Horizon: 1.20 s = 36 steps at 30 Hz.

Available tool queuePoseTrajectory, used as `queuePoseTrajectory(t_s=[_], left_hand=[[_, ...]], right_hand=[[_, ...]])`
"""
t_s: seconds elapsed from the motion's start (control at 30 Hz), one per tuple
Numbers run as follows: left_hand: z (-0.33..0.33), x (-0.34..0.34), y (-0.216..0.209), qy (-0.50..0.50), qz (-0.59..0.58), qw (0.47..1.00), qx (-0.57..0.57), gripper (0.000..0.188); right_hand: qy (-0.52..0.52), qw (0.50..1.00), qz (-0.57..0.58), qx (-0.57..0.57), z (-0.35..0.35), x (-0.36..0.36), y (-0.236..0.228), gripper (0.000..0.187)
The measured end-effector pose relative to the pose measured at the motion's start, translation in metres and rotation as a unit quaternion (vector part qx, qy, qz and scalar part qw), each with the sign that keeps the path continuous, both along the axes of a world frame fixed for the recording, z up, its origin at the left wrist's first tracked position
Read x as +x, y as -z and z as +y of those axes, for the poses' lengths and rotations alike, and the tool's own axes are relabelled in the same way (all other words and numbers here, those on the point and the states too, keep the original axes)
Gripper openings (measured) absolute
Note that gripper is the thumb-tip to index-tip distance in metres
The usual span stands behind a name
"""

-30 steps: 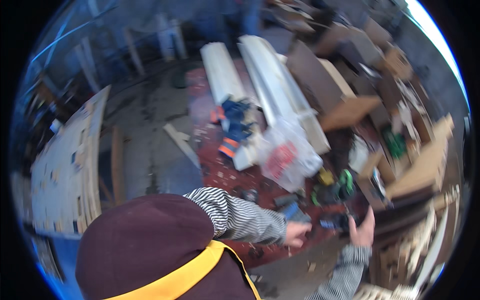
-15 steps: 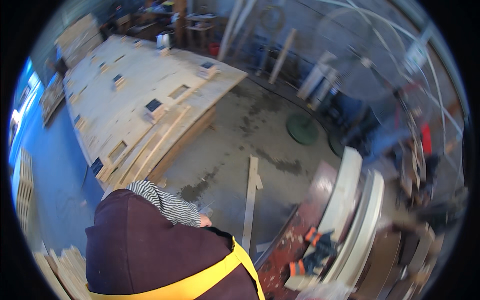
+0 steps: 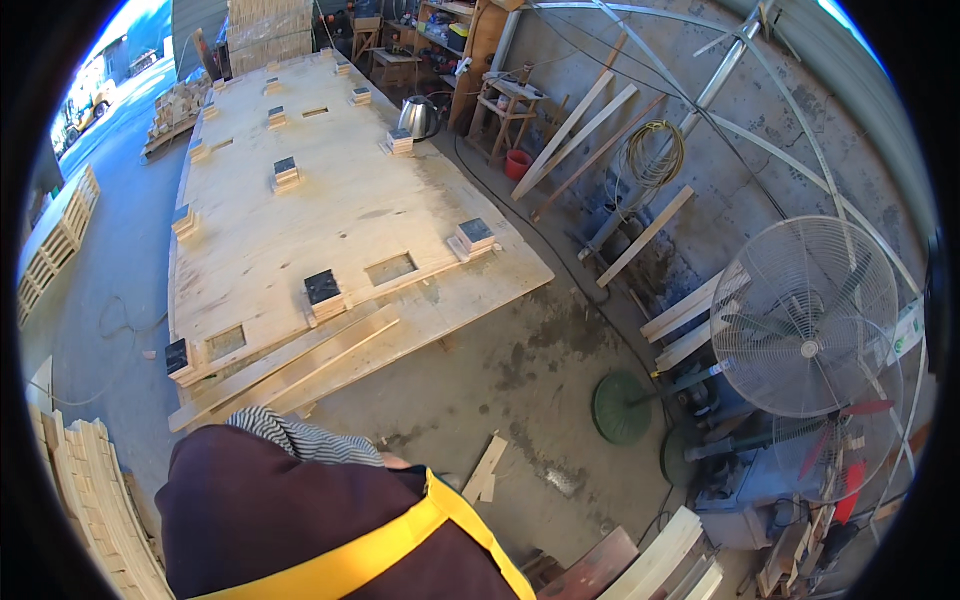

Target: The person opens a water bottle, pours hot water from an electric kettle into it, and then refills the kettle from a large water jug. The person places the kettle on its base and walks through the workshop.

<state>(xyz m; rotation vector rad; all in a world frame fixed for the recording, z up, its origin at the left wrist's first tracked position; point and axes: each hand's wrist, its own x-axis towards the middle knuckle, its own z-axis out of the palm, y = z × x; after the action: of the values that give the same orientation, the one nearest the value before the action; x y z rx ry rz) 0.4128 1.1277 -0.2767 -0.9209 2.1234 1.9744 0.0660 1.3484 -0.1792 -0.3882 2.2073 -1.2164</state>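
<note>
Of my left hand point(image 3: 395, 461), only a small bit of skin shows past the black-and-white striped sleeve point(image 3: 315, 440). My maroon top point(image 3: 290, 510) and its yellow strap point(image 3: 350, 545) cover the rest, so the fingers and anything in them are hidden. My right hand is out of sight. Nearest to the sleeve lie long wooden strips point(image 3: 300, 370) along the near edge of a large plywood panel point(image 3: 350, 220). Small block stacks with dark tops, such as one block stack point(image 3: 322, 290), stand on the panel beside rectangular cutouts point(image 3: 391, 268).
A metal kettle point(image 3: 419, 117) stands by the panel's far right edge. To the right are a large caged fan point(image 3: 808, 310) and a round green base point(image 3: 621, 408). A short board point(image 3: 487, 468) lies on the floor. Stacked timber point(image 3: 95, 490) is at lower left, pale boards point(image 3: 655, 560) at lower right.
My view has tilted up, so the panel sits lower and the fan shows fully. The orange-and-dark gloves at lower right have left the picture. My left hand stays mostly hidden.
</note>
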Motion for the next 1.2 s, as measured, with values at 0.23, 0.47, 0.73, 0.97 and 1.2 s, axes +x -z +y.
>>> queuePoseTrajectory(t_s=[0.23, 0.47, 0.73, 0.97, 1.2], left_hand=[[-0.146, -0.095, -0.064, -0.077, -0.076, 0.988, -0.112, 0.045], [-0.265, -0.151, -0.011, -0.2, -0.017, 0.979, 0.036, 0.044], [-0.471, -0.23, 0.02, -0.233, 0.062, 0.97, 0.024, 0.034], [-0.572, -0.254, 0.0, -0.368, 0.049, 0.928, 0.044, 0.032], [-0.689, -0.327, 0.036, -0.553, 0.042, 0.827, 0.095, 0.031]], right_hand=[[-0.122, 0.983, 0.065, -0.122, -0.188, -0.107, -0.017, 0.032], [-0.425, 0.885, 0.09, -0.169, -0.488, -0.18, -0.078, 0.03], [-0.485, 0.858, 0.14, -0.093, -0.799, -0.265, -0.027, 0.033], [-0.412, 0.84, 0.138, 0.325, -0.926, -0.398, 0.077, 0.032], [-0.592, 0.731, 0.181, 0.287, -1.154, -0.442, 0.142, 0.037]])
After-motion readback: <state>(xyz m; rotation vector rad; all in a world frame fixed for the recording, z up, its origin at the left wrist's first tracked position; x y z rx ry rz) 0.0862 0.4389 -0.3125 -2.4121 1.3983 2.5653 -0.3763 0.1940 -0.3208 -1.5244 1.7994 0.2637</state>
